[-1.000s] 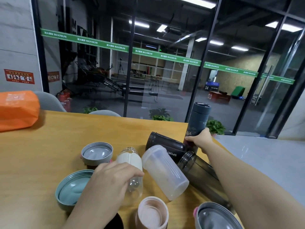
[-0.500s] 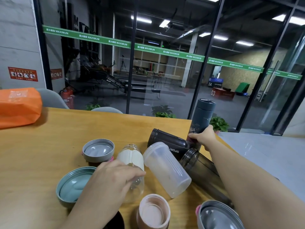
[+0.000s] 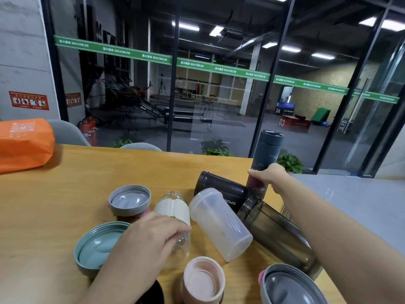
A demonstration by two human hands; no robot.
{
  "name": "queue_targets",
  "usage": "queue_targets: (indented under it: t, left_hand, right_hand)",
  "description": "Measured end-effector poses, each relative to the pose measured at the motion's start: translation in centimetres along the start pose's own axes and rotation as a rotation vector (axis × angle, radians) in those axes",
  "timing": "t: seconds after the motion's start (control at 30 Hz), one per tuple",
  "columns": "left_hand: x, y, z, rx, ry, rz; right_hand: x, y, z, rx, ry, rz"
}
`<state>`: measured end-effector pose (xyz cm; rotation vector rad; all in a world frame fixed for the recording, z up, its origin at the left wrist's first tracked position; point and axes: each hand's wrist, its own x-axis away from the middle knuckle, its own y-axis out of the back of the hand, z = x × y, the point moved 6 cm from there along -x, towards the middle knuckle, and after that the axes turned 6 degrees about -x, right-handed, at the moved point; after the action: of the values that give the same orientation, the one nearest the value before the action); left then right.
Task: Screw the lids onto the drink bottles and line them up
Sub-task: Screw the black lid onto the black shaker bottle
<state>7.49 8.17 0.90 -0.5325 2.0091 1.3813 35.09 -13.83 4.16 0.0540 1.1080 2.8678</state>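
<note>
At the wooden table's far right corner, my right hand grips the upright dark blue flask; nearer me, my left hand closes over the clear glass bottle lying among loose lids.

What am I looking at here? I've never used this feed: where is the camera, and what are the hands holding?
There is no machine: a person works with bare hands, and the one camera sits on their head, looking forward and down. The right hand grips the upright dark flask, lid on, at the far edge of the wooden table. The left hand rests on the small clear bottle with a cream sleeve, which lies on its side. Beside it lie a frosted shaker, a black bottle and a smoky grey bottle, all open. Loose lids lie upturned: grey, teal, pink.
</note>
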Motion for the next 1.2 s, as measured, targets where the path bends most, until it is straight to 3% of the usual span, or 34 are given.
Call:
queue_targets:
  t: [0.3,0.43,0.6,0.87,1.2]
  left_hand:
    - [0.1,0.0,0.1,-0.002,0.024,0.029]
    - [0.1,0.4,-0.2,0.007,0.04,0.018]
    - [0.1,0.7,-0.1,0.048,0.089,0.019]
    - [0.2,1.4,0.0,0.098,0.182,-0.03]
    - [0.1,1.4,-0.1,0.075,0.209,-0.014]
  right_hand:
    - [2.5,-1.3,1.2,0.137,0.102,0.138]
    - [3.5,-2.9,3.0,0.171,0.32,0.144]
    - [3.9,-5.5,4.9,0.362,0.512,0.321]
    - [3.1,-7.2,4.4,0.555,0.359,0.539]
    - [3.4,-8.0,4.1,0.57,0.349,0.541]
